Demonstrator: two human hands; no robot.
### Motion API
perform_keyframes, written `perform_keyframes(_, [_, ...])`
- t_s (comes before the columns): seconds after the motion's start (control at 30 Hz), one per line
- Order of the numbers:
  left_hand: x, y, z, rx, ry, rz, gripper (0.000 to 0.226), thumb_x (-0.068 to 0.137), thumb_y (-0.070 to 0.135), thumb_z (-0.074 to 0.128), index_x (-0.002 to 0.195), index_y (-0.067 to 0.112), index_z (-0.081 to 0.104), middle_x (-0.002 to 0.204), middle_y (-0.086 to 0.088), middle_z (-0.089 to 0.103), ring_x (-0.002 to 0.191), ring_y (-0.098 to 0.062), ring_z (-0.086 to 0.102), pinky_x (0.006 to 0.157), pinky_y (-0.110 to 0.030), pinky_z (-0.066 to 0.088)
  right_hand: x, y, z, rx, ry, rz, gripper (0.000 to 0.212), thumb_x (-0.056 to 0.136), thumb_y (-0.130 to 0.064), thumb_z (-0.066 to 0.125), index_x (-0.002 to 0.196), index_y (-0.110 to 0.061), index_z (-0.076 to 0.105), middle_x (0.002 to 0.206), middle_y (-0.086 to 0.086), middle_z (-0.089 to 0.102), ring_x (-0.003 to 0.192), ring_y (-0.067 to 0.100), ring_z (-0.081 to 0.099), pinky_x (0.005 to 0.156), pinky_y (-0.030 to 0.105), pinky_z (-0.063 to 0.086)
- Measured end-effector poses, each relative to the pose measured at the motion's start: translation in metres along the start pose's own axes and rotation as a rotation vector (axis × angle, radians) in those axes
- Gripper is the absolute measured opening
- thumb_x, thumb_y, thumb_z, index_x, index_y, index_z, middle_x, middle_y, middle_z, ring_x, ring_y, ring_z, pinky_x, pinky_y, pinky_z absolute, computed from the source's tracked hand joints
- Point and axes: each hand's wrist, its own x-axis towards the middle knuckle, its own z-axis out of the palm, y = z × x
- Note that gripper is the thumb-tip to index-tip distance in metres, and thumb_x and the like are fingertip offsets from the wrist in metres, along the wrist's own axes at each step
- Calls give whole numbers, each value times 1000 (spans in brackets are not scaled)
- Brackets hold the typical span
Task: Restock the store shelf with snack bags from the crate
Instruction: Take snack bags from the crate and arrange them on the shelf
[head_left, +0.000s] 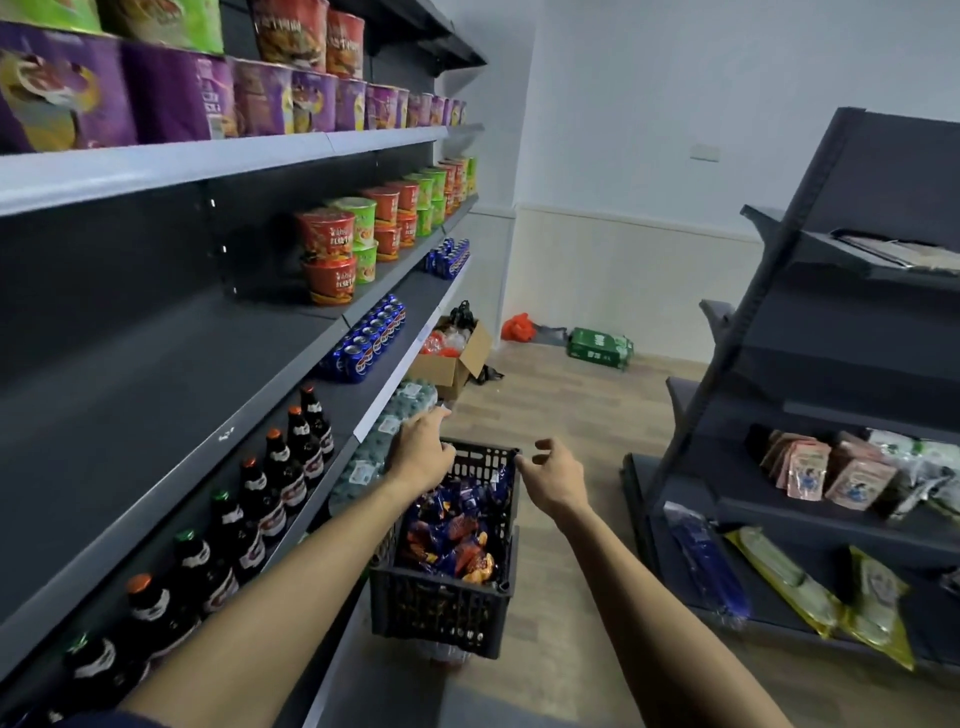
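Both empty hands hover above black crate of blue-orange snack bags.

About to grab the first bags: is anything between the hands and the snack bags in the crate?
Nothing visible. The crate is open-topped and the snack bags lie uncovered inside. The left hand and the right hand hover above its far end, holding nothing, with only air between them and the bags.
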Motion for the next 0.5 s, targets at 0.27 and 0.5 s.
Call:
perform_keyframes(0.27, [73, -29, 59, -40, -138, -44, 56, 84, 1, 58, 138, 11, 50, 136, -12, 54, 121, -22, 52, 98, -23, 40, 86, 11, 31, -6, -62, 51, 40, 91, -32, 66, 124, -10, 57, 118, 10, 67, 105, 24, 64, 93, 35, 52])
perform_keyframes(0.5, [111, -68, 132, 15, -254, -166, 52, 85, 6, 57, 136, 14, 52, 122, -9, 60, 112, -23, 55, 96, -28, 44, 153, 82, 75, 6, -201, 173, 31, 89, -35, 67, 112, -16, 58, 110, 5, 69, 98, 19, 65, 92, 39, 55])
